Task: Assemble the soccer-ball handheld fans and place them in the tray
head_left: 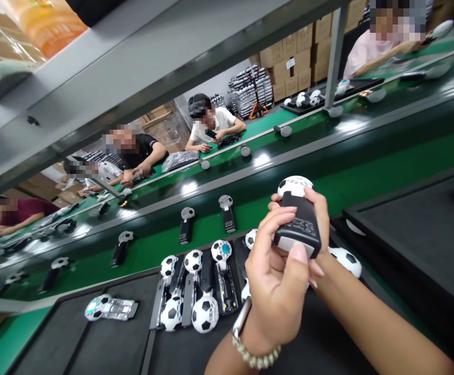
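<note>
A handheld device (299, 221) with a white, vented soccer-ball head and a black handle is held up between my two hands, its printed handle end facing me. My left hand (276, 276) has its fingers over the handle and its thumb at the pale bottom end. On the other side, my right hand (320, 213) grips the device near its head; some of those fingers are hidden. Beneath my hands, a black tray (180, 349) carries several similar soccer-ball pieces (204, 312), some with open, see-through handles. One more open piece (112, 308) lies apart at the left.
A green conveyor belt (207, 229) runs past the tray, with several black-handled devices (186, 225) on it. Another black tray (414, 224) stands at the right. A metal beam (133, 78) crosses overhead. Several people sit across the line, including a person in white (223, 120).
</note>
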Available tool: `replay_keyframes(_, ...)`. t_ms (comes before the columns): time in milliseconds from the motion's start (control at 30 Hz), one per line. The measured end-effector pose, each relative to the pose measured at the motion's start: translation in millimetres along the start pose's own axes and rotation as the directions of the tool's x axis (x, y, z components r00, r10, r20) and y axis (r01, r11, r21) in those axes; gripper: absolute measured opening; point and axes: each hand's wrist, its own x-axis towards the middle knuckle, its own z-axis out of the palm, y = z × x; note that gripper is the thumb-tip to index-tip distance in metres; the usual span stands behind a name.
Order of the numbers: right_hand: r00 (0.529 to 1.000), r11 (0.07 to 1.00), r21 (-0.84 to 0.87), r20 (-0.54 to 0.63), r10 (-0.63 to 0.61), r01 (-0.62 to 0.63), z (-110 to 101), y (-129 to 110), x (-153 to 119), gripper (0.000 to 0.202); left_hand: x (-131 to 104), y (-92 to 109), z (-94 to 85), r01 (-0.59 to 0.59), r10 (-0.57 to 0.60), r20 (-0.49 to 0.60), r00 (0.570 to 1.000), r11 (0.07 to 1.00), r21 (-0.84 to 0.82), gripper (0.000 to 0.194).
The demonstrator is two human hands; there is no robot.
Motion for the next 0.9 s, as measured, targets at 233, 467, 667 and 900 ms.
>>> replay_keyframes(233,0.997,1.0,-0.005,-0.075,0.025,-0.026,5.0,-0.4,-2.2,0.04,0.3,-0.4,0.4,-0.035,0.036,-0.017,0.999,0.999,0.037,0.027)
replay_keyframes(467,0.997,1.0,-0.01,-0.072,0.015,-0.016,3.0,-1.2,0.3,0.041,0.4,-2.7,-0.7,0.0,0.0,-0.002,1.0,1.0,-0.008,0.03)
replay_keyframes(667,0.997,0.998,-0.06,-0.067,-0.027,0.023,2.3,0.2,0.2,0.045,0.8,-4.5,1.3,-0.019,0.021,-0.07,0.997,0.999,0.029,0.026)
replay_keyframes(900,0.996,0.998,-0.052,-0.085,-0.028,0.023,1.0,0.7,-0.1,0.041,4.2,-6.1,-0.8,-0.009,0.014,-0.078,0.997,0.998,0.067,0.028)
